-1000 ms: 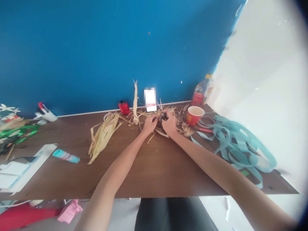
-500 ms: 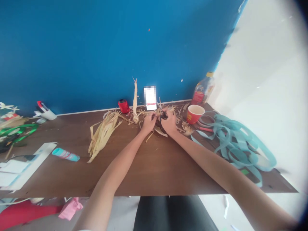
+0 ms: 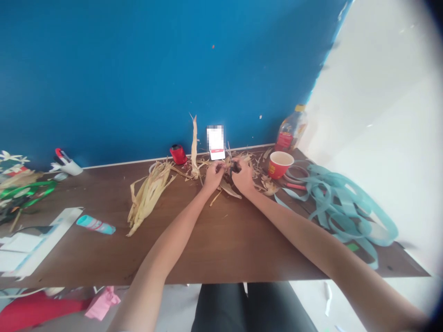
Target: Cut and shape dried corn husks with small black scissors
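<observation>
My left hand (image 3: 213,175) is closed, pinching a small piece of dry husk between thumb and fingers. Close to its right, my right hand (image 3: 243,175) is closed around something dark that looks like scissors handles, its shape mostly hidden by the fingers. Dry husk scraps (image 3: 230,188) lie under and around both hands. A bundle of pale corn husks (image 3: 149,196) rests to the left, and one tall husk (image 3: 194,147) stands upright near a lit phone (image 3: 217,138) against the blue wall.
A red paper cup (image 3: 280,165) and a plastic bottle (image 3: 290,131) stand right of the hands, beside tangled teal ribbon (image 3: 332,193). On the left are a red roll (image 3: 178,154), a blue tube (image 3: 96,224) and a white pen cup (image 3: 72,167).
The camera view has shifted slightly. Both hands stay close together over the husk scraps, with the same hold.
</observation>
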A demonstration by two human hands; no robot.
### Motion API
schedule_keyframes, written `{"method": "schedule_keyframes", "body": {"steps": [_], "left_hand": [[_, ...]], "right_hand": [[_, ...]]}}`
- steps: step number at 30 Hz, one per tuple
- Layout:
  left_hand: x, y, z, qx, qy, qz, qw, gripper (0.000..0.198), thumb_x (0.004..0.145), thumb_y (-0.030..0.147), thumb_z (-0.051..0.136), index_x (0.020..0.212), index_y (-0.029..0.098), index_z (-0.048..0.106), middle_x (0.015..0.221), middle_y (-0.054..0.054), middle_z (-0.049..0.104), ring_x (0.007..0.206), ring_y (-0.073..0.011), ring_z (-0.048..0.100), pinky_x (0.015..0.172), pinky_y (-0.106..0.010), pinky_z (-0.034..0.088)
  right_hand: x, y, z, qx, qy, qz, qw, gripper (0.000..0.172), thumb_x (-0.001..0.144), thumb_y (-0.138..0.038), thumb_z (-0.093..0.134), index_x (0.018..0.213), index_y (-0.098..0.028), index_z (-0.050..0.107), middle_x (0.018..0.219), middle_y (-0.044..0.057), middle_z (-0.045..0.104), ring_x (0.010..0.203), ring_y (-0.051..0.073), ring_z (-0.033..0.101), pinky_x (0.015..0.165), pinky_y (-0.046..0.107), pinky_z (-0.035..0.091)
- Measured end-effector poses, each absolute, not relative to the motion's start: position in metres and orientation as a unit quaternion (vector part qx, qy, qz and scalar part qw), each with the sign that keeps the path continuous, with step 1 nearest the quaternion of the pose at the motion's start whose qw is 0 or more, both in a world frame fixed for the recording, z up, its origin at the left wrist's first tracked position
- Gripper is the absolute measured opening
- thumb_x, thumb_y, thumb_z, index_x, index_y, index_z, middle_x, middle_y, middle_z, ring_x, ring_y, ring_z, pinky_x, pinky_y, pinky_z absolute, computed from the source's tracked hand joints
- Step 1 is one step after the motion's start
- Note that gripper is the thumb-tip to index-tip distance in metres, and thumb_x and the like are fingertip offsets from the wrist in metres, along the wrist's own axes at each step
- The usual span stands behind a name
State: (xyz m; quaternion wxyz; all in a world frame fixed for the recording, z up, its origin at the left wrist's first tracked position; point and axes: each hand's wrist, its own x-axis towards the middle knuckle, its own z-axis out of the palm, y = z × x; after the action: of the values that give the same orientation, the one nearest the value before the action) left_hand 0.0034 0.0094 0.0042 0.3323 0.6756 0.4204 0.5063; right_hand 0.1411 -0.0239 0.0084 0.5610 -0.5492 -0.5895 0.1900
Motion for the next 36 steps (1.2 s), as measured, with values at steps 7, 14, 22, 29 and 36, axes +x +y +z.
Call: {"method": "schedule_keyframes", "body": {"steps": [7,14,22,29,36], "left_hand": [[0.004,0.013,0.000,0.648,0.395,0.521,0.392,0.026,0.083,0.042,0.063,0.090,0.017,0.062,0.081,-0.002,0.064,0.066,-0.0116,0.055,0.065,-0.024,0.044],[0.003,0.015,0.003,0.544,0.412,0.557,0.473,0.026,0.082,0.042,0.064,0.086,0.017,0.057,0.074,-0.001,0.061,0.061,-0.0098,0.054,0.058,-0.021,0.043],[-0.001,0.018,0.004,0.493,0.411,0.597,0.481,0.027,0.078,0.041,0.067,0.084,0.016,0.058,0.079,-0.002,0.062,0.060,-0.0070,0.052,0.055,-0.019,0.042],[-0.004,0.021,0.003,0.464,0.398,0.620,0.493,0.025,0.077,0.037,0.069,0.083,0.015,0.059,0.075,0.000,0.061,0.056,-0.0050,0.048,0.053,-0.019,0.040],[-0.003,0.020,0.004,0.476,0.415,0.611,0.478,0.025,0.079,0.039,0.067,0.080,0.016,0.057,0.072,0.001,0.058,0.055,-0.0055,0.046,0.054,-0.020,0.039]], "right_hand": [[0.141,-0.018,0.001,-0.519,-0.578,0.217,0.591,0.042,0.075,-0.028,0.057,0.115,-0.017,0.061,0.094,0.006,0.073,0.082,0.021,0.068,0.080,0.033,0.053],[0.140,-0.023,0.006,-0.549,-0.624,0.205,0.517,0.039,0.073,-0.023,0.056,0.111,-0.020,0.067,0.096,0.005,0.074,0.089,0.023,0.068,0.082,0.033,0.052],[0.138,-0.027,0.013,-0.631,-0.640,0.159,0.409,0.032,0.071,-0.025,0.059,0.101,-0.026,0.072,0.088,0.004,0.074,0.087,0.026,0.067,0.077,0.035,0.050],[0.135,-0.030,0.014,-0.632,-0.652,0.156,0.390,0.030,0.071,-0.025,0.058,0.097,-0.028,0.072,0.087,0.002,0.074,0.084,0.025,0.067,0.071,0.032,0.050],[0.135,-0.029,0.012,-0.633,-0.661,0.144,0.377,0.028,0.072,-0.026,0.060,0.097,-0.029,0.073,0.089,0.003,0.075,0.086,0.026,0.068,0.072,0.033,0.050]]}}
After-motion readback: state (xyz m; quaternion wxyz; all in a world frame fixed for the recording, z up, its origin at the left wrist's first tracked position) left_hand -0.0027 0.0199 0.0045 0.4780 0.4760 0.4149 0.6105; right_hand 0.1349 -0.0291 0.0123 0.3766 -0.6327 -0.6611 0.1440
